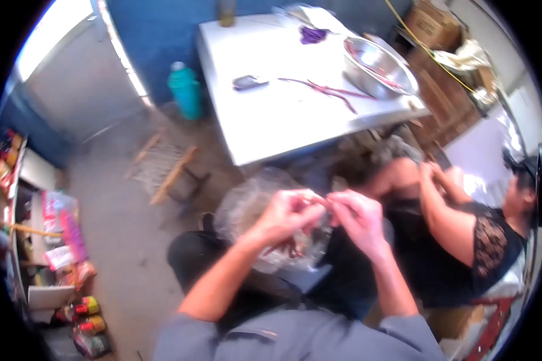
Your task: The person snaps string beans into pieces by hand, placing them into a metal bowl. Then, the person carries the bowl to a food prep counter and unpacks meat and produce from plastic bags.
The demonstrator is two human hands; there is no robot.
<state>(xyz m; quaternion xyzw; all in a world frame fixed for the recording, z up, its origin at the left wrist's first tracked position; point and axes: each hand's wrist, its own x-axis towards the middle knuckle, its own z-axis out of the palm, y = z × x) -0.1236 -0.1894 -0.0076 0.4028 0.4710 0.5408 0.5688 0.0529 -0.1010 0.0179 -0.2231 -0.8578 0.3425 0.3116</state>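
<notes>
My left hand [288,213] and my right hand [360,218] meet above my lap, fingertips almost touching. Both are closed in a pinch, and what lies between the fingers is too small and blurred to make out. Beneath them a clear plastic bag [238,201] spreads open over my lap. Dark reddish strips [290,246] show inside it, partly covered by my left wrist. Similar long, thin reddish strips [322,89] lie on the white table [253,132]. A steel bowl [376,69] near the table's right end holds more reddish pieces.
A dark object [250,82] and a purple bundle [313,36] rest on the table. A teal bottle [185,90] stands beside it. A low woven stool [162,165] is on the floor. Another person [464,234] sits close at my right. Shelves with packages [60,228] line the left.
</notes>
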